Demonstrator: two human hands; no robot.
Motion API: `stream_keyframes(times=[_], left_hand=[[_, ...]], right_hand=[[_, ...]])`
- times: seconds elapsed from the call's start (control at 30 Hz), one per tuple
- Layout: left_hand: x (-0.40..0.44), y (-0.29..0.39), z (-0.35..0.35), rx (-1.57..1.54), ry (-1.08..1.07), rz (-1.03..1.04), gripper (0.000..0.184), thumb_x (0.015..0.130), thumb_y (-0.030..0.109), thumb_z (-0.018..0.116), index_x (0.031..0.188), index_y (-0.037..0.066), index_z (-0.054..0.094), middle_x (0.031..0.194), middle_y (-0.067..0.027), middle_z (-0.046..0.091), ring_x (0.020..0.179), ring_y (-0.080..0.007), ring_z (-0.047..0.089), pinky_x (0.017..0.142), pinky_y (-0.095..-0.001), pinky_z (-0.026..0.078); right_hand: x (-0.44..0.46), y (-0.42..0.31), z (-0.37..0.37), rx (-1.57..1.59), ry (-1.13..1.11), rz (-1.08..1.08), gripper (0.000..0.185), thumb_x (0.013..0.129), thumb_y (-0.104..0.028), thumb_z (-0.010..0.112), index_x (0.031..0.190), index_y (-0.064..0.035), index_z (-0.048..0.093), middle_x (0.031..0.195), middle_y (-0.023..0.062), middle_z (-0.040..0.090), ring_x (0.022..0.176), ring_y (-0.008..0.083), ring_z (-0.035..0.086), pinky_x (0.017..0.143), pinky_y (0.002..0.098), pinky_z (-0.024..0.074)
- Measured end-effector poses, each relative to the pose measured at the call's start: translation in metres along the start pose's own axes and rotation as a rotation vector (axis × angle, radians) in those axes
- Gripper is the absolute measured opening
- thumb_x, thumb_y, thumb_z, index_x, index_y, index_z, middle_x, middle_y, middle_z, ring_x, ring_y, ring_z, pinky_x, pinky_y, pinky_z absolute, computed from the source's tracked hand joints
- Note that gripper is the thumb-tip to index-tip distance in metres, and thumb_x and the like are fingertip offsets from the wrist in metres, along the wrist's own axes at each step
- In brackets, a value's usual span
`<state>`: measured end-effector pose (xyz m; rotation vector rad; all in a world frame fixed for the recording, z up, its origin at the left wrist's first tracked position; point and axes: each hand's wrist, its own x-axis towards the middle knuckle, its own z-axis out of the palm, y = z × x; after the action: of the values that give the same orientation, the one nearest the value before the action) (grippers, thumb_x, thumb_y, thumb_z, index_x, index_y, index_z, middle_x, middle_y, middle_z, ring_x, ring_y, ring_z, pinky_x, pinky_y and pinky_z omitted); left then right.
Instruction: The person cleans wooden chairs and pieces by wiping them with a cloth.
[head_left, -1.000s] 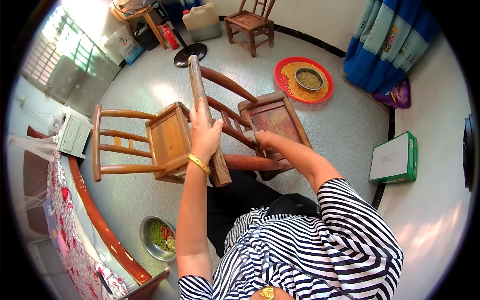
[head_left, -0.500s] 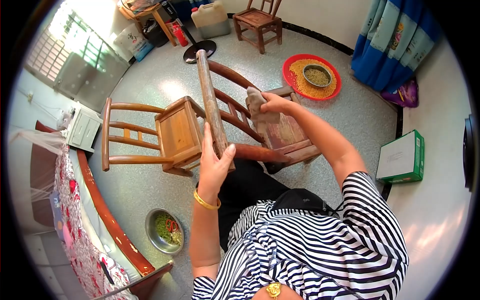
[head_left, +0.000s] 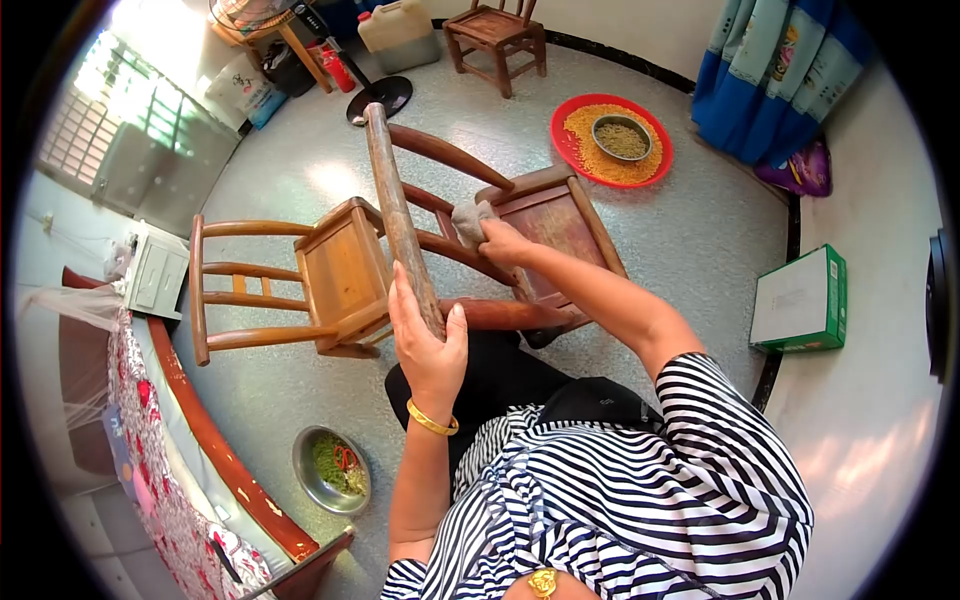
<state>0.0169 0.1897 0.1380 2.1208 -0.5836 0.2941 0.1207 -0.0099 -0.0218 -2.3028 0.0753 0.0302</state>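
A worn wooden chair (head_left: pixel 545 225) stands before me, its backrest toward me and its seat a faded reddish brown. My left hand (head_left: pixel 430 355) grips the near end of the chair's top rail, thumb on one side and fingers along the other. Bunched in my right hand (head_left: pixel 503 245) is a grey cloth (head_left: pixel 470 222), held against the slats of the backrest. The fingers of that hand are closed, and the cloth hides part of the slats. Just left of the rail is a second, lighter brown wooden chair (head_left: pixel 345 265).
A metal bowl (head_left: pixel 306 470) of green and red food sits on the floor, near the bed (head_left: pixel 215 430). Farther off are a red tray (head_left: pixel 570 150) of yellow grain, a small chair (head_left: pixel 497 32) and a fan base (head_left: pixel 385 98). A green-sided box (head_left: pixel 797 300) lies at right.
My right hand has moved left and down with the cloth, from above the seat to the backrest slats. My left hand keeps its hold on the rail. The view has shifted slightly.
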Motion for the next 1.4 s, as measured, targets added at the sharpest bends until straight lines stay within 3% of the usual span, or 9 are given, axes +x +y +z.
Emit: stream_keyframes(times=[0.23, 0.33, 0.4, 0.5, 0.7, 0.83, 1.03, 1.17, 1.4], left_hand=[[-0.002, 0.001, -0.001, 0.003, 0.018, 0.006, 0.073, 0.075, 0.010, 0.061, 0.138, 0.000, 0.025, 0.130, -0.0263, 0.039, 0.118, -0.0392, 0.041, 0.099, -0.0394, 0.034], [-0.002, 0.001, -0.001, -0.032, 0.022, -0.011, 0.074, 0.075, 0.010, 0.062, 0.138, -0.001, 0.025, 0.129, -0.0262, 0.039, 0.118, -0.0391, 0.041, 0.100, -0.0396, 0.034], [-0.002, -0.001, -0.001, -0.020, 0.024, 0.025, 0.074, 0.075, 0.010, 0.061, 0.138, -0.001, 0.024, 0.129, -0.0261, 0.039, 0.119, -0.0389, 0.041, 0.100, -0.0395, 0.033], [-0.002, -0.001, -0.001, -0.019, 0.026, 0.023, 0.074, 0.075, 0.010, 0.061, 0.138, -0.001, 0.023, 0.129, -0.0259, 0.039, 0.119, -0.0385, 0.040, 0.101, -0.0393, 0.032], [-0.001, -0.006, 0.000, -0.031, 0.015, 0.031, 0.074, 0.075, 0.010, 0.061, 0.138, -0.001, 0.024, 0.133, -0.0247, 0.036, 0.122, -0.0381, 0.038, 0.103, -0.0398, 0.030], [-0.001, -0.005, -0.001, -0.041, 0.009, 0.016, 0.073, 0.075, 0.009, 0.060, 0.137, -0.001, 0.024, 0.134, -0.0245, 0.036, 0.122, -0.0381, 0.037, 0.103, -0.0398, 0.029], [0.000, -0.005, 0.001, -0.027, 0.023, 0.036, 0.071, 0.075, 0.008, 0.059, 0.137, -0.002, 0.025, 0.133, -0.0247, 0.037, 0.122, -0.0385, 0.038, 0.103, -0.0400, 0.030], [0.000, -0.005, 0.000, 0.001, 0.037, 0.031, 0.070, 0.076, 0.008, 0.058, 0.137, -0.002, 0.025, 0.132, -0.0248, 0.038, 0.122, -0.0386, 0.038, 0.102, -0.0397, 0.030], [0.001, -0.017, 0.005, -0.030, 0.081, 0.052, 0.066, 0.080, 0.007, 0.056, 0.138, -0.001, 0.025, 0.133, -0.0255, 0.039, 0.122, -0.0332, 0.041, 0.101, -0.0357, 0.032]], right_hand=[[-0.016, -0.018, -0.021, 0.034, -0.018, 0.020, 0.033, 0.068, -0.016, 0.055, 0.096, 0.0013, 0.056, 0.095, 0.0255, 0.059, 0.092, 0.0415, 0.055, 0.081, 0.0440, 0.0437], [-0.024, -0.013, -0.030, 0.083, -0.068, 0.064, 0.032, 0.066, -0.016, 0.055, 0.093, 0.0017, 0.060, 0.092, 0.0226, 0.063, 0.087, 0.0346, 0.060, 0.079, 0.0392, 0.0466], [-0.025, -0.008, -0.044, 0.368, -0.323, 0.185, 0.027, 0.063, -0.013, 0.055, 0.086, 0.0001, 0.062, 0.082, 0.0120, 0.064, 0.078, 0.0220, 0.061, 0.073, 0.0318, 0.0475], [-0.031, -0.021, -0.067, 0.748, -0.362, 0.163, 0.027, 0.061, -0.008, 0.054, 0.087, -0.0018, 0.062, 0.080, 0.0037, 0.060, 0.075, 0.0130, 0.056, 0.070, 0.0262, 0.0461], [0.004, -0.052, -0.061, 0.756, 0.007, -0.208, 0.031, 0.066, -0.011, 0.054, 0.094, -0.0013, 0.060, 0.085, 0.0084, 0.064, 0.078, 0.0183, 0.059, 0.076, 0.0298, 0.0469], [0.027, -0.047, -0.020, 0.120, 0.258, -0.360, 0.040, 0.069, -0.015, 0.056, 0.106, 0.0003, 0.049, 0.109, 0.0241, 0.050, 0.105, 0.0407, 0.047, 0.090, 0.0419, 0.0396], [-0.003, -0.070, -0.028, 0.076, 0.244, -0.195, 0.040, 0.070, -0.017, 0.054, 0.107, -0.0003, 0.051, 0.106, 0.0243, 0.053, 0.103, 0.0393, 0.050, 0.089, 0.0420, 0.0407], [-0.008, -0.068, -0.039, 0.266, 0.134, -0.137, 0.029, 0.066, -0.018, 0.054, 0.089, -0.0027, 0.062, 0.087, 0.0231, 0.062, 0.086, 0.0388, 0.059, 0.077, 0.0429, 0.0464], [-0.037, -0.074, -0.057, 0.586, -0.066, -0.089, 0.028, 0.063, -0.014, 0.055, 0.087, -0.0011, 0.061, 0.081, 0.0151, 0.063, 0.075, 0.0248, 0.061, 0.070, 0.0340, 0.0475]])
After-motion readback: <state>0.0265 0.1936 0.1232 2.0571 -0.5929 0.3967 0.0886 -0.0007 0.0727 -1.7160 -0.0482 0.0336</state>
